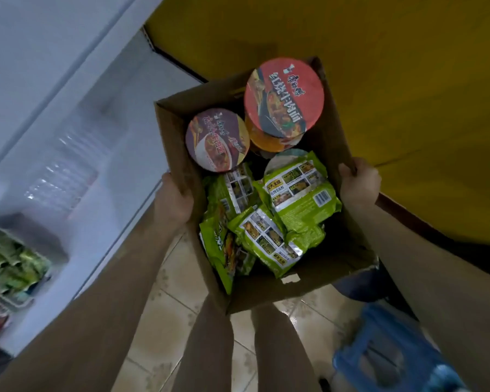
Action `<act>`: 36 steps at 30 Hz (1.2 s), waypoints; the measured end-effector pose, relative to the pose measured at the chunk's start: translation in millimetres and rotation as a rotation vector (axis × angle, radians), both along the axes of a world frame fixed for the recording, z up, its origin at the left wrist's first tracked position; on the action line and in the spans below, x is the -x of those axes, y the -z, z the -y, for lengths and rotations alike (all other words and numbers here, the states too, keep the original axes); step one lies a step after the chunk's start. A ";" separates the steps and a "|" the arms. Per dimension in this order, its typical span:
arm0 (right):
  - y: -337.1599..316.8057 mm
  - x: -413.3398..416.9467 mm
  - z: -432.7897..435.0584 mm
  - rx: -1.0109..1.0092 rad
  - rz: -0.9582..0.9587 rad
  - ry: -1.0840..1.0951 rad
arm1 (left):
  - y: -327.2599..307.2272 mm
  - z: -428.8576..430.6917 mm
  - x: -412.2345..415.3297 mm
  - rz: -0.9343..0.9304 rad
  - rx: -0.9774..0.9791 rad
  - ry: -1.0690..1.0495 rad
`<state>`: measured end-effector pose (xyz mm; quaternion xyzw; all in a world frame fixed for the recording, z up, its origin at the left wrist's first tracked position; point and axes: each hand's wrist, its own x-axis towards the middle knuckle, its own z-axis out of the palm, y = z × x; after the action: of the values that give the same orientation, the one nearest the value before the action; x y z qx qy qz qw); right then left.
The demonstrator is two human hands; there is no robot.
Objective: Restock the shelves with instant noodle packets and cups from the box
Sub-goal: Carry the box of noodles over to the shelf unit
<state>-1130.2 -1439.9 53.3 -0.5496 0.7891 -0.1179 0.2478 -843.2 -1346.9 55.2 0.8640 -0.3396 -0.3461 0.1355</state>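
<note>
I hold an open cardboard box [176,142] in front of me, above the floor. My left hand [173,200] grips its left wall and my right hand [358,183] grips its right wall. At the far end of the box stand a red-lidded noodle cup [284,97] on top of an orange one, and a purple-lidded cup [217,140] beside them. Several green noodle packets [299,193] lie piled in the near half, partly covering a pale-lidded cup [282,159].
White shelves [77,142] run along the left, with a tray of green packets [10,267] on a lower level. A yellow wall [408,66] fills the right. A blue plastic stool [391,349] stands on the tiled floor [164,335] at lower right, by my legs.
</note>
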 end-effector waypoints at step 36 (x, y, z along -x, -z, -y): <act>275.7 -64.5 257.4 -0.023 -0.063 -0.616 | 305.4 100.5 49.5 -0.148 -0.018 -0.678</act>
<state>-1065.7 -1697.3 -222.4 -0.7634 0.5941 -0.0112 0.2534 -892.6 -1447.4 -250.2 0.9015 -0.0194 -0.3459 0.2596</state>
